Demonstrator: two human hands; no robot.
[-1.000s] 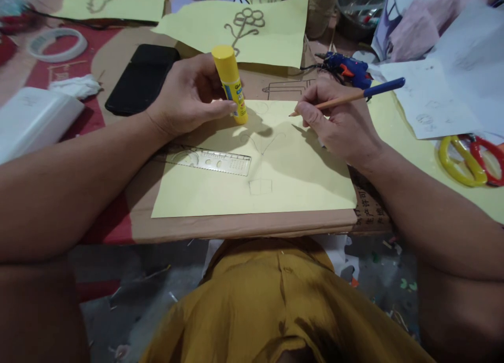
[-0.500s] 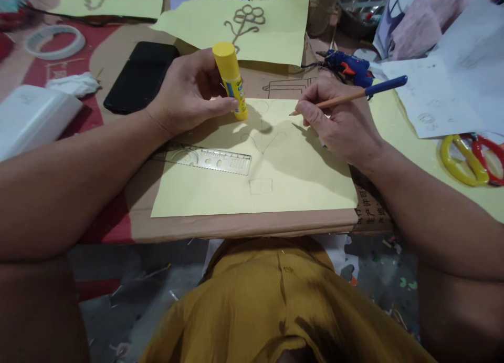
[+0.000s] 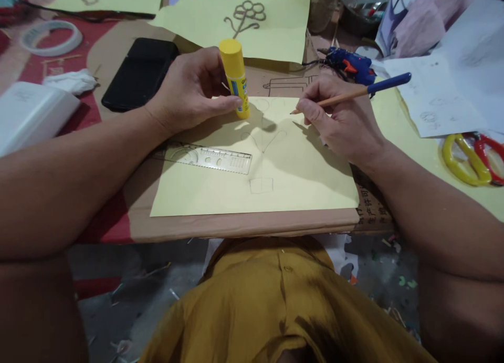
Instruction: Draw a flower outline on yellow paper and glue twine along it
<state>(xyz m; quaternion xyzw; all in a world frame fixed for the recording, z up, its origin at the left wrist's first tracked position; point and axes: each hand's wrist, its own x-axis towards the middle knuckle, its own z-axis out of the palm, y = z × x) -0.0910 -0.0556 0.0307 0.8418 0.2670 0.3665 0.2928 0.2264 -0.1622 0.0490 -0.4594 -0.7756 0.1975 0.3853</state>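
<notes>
My left hand [image 3: 192,87] grips a yellow glue stick [image 3: 235,71], which stands nearly upright near the top edge of a yellow paper sheet [image 3: 307,179]. A pencil [image 3: 346,96] with a blue end is pinched in my right hand [image 3: 334,113], its tip just above the sheet at the upper right. Faint pencil lines on the paper form a circle, two leaf shapes on a stem and a small box [image 3: 261,186]. Across the sheet's left part lies a clear ruler [image 3: 224,160], partly under my left forearm.
Behind the sheet is another yellow paper with a brown flower [image 3: 248,16]. A black phone [image 3: 139,74], a tape roll [image 3: 51,38] and a white box [image 3: 35,116] lie left. To the right are a blue glue gun [image 3: 348,63], scissors [image 3: 466,161] and white papers [image 3: 444,90].
The glue stick in my left hand has tilted slightly more upright and shifted a little right. My right hand with the pencil has barely moved; the view has shifted slightly.
</notes>
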